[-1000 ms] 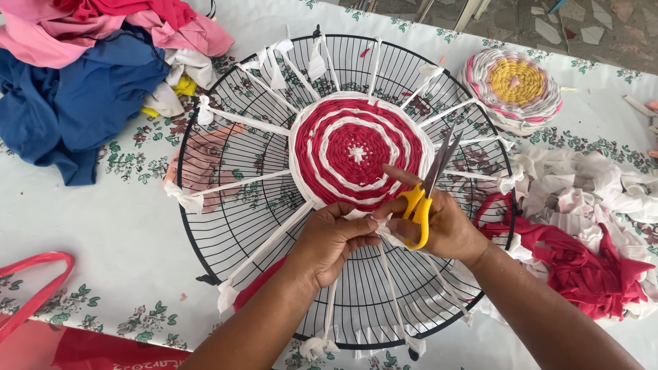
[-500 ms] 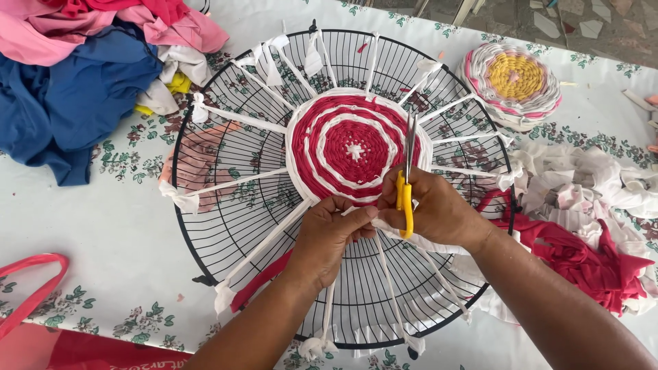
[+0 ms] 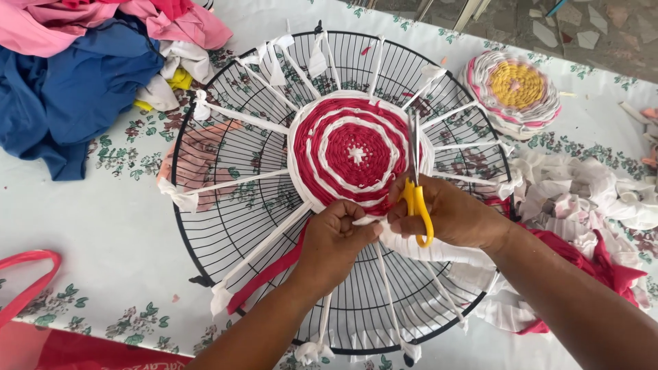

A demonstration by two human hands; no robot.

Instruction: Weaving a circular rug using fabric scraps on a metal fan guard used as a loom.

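Note:
A round black wire fan guard (image 3: 205, 253) lies flat on the table, with white cloth strips tied across it as spokes. At its centre is a woven round mat (image 3: 349, 151) in red and white rings. My left hand (image 3: 336, 240) pinches a white cloth strip (image 3: 367, 220) at the mat's near edge. My right hand (image 3: 456, 216) holds yellow-handled scissors (image 3: 417, 199), blades pointing up over the mat's right side, and also touches the strip. A red strip (image 3: 264, 274) trails under my left wrist.
A finished yellow, pink and white woven round (image 3: 514, 89) lies at the back right. Blue and pink clothes (image 3: 75, 75) are heaped at the left. White and red cloth scraps (image 3: 596, 205) pile at the right. A red bag handle (image 3: 27, 288) shows at the lower left.
The scissors have swung from a slant to upright. Both hands have closed together on the white strip at the mat's near edge.

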